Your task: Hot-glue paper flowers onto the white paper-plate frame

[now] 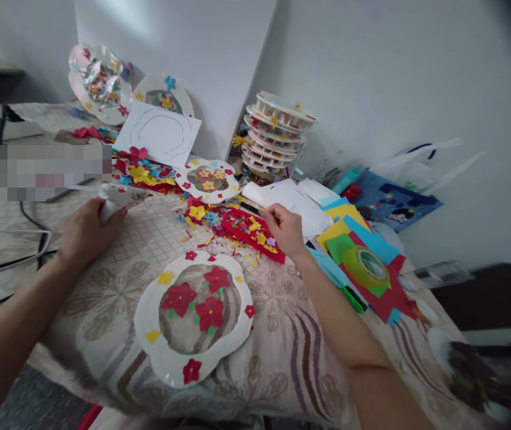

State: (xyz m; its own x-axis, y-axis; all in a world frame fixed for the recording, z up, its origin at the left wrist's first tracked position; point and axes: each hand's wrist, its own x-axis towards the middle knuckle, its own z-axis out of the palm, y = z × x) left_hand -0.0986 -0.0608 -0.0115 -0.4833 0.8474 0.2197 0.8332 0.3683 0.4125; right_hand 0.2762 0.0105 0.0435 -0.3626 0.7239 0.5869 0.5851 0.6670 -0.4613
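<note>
My left hand (88, 230) is closed on a white paper frame with small coloured decorations (114, 200), which is tilted almost edge-on, so its full shape is hidden. To the right, my right hand (285, 227) has its fingers pinched at the end of a slim black stick (250, 208), too small to name exactly. Beneath that hand lies a red tray-like piece (255, 236) strewn with paper scraps. Nearest to me, a white scalloped paper frame (148, 298) with red paper flowers on its clear middle lies flat on the patterned cloth.
Another decorated frame (184, 179) lies behind the scraps, near a sheet with a drawn outline (161, 134). A stack of white rings (277, 137) stands at the back. On the right are coloured papers (387, 239) and a tape roll (367, 269). Cables (36, 221) run along the left.
</note>
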